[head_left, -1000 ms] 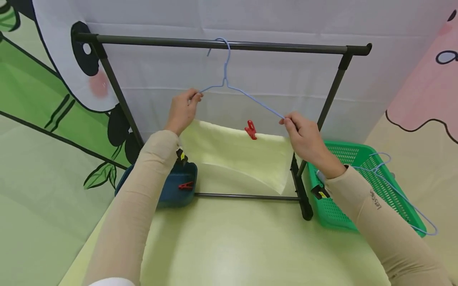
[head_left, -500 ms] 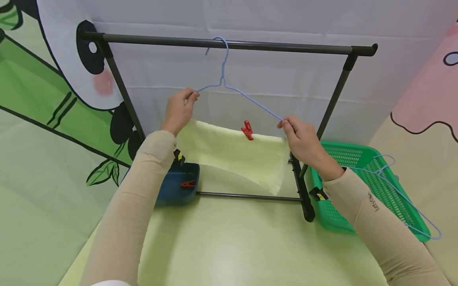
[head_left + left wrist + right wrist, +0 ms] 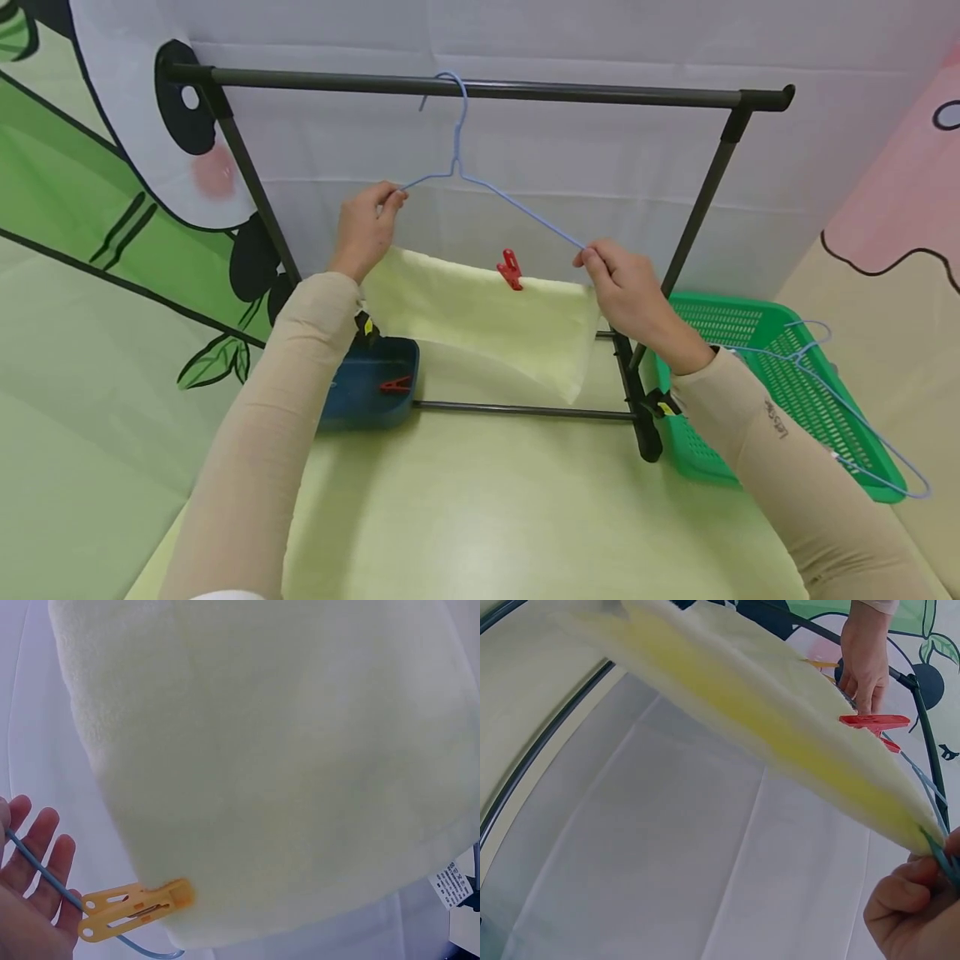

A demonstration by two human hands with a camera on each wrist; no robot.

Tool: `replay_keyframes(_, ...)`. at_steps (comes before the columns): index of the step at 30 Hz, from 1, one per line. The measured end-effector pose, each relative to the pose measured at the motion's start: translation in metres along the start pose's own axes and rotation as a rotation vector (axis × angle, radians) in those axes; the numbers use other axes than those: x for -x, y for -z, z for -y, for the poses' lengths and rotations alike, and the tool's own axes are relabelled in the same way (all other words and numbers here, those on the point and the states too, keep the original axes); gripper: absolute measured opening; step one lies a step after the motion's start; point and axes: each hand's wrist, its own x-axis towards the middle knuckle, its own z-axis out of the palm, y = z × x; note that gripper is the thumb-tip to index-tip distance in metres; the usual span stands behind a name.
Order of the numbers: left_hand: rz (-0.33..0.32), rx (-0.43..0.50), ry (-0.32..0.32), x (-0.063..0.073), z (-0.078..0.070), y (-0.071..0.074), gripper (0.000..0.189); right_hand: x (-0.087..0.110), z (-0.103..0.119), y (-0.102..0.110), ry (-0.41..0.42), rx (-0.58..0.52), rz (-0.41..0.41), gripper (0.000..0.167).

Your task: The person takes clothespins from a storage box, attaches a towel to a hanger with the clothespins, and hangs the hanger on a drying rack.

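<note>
A blue wire hanger (image 3: 457, 150) hooks over the rack's top bar, tilted lower on the right. My left hand (image 3: 365, 229) pinches its left shoulder, and my right hand (image 3: 630, 287) grips its right end. A pale yellow towel (image 3: 480, 308) hangs from the hanger. Along the towel's top edge a red clothespin (image 3: 510, 269) stands upright. In the left wrist view, a yellow clothespin (image 3: 135, 909) clips the towel corner beside my left fingers; the head view hides it behind the hand. The right wrist view shows my right fingers at the towel's other corner.
The black rack (image 3: 570, 93) stands on a light green table (image 3: 480, 508). Behind my left forearm sits a blue bin (image 3: 375, 412) with a red clothespin (image 3: 395, 385) inside. At right a green basket (image 3: 738, 317) has another blue hanger (image 3: 798, 358) across it.
The hanger has slid slightly left along the bar, with both hands and the towel moving along. The grip of each hand looks the same.
</note>
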Motion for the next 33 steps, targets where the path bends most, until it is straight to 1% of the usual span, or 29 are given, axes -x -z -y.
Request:
replay_keyframes(4, 0.009, -0.012, 0.010, 0.001, 0.001, 0.001, 0.035, 0.000, 0.001, -0.001, -0.004, -0.020, 0.008, 0.036)
replay_keyframes(7, 0.006, -0.016, -0.003, 0.000, 0.003, 0.002, 0.035, 0.001, 0.001, -0.002, -0.004, -0.024, 0.000, 0.036)
replay_keyframes(11, -0.013, -0.011, -0.014, -0.001, 0.006, 0.004, 0.034, 0.000, 0.002, -0.006, 0.008, -0.028, -0.005, 0.035)
replay_keyframes(18, -0.042, -0.036, 0.007, 0.000, 0.014, 0.013, 0.035, -0.001, 0.008, -0.012, 0.007, -0.071, 0.014, 0.035)
replay_keyframes(23, -0.053, -0.038, 0.007, -0.001, 0.019, 0.018, 0.036, -0.005, 0.013, -0.016, 0.047, -0.068, -0.003, 0.031)
replay_keyframes(29, -0.056, -0.060, 0.008, 0.001, 0.025, 0.025, 0.036, -0.010, 0.019, -0.025, 0.111, -0.068, 0.002, 0.026)
replay_keyframes(33, -0.066, -0.080, 0.002, 0.001, 0.030, 0.030, 0.036, -0.012, 0.022, -0.030, 0.117, -0.069, 0.015, 0.025)
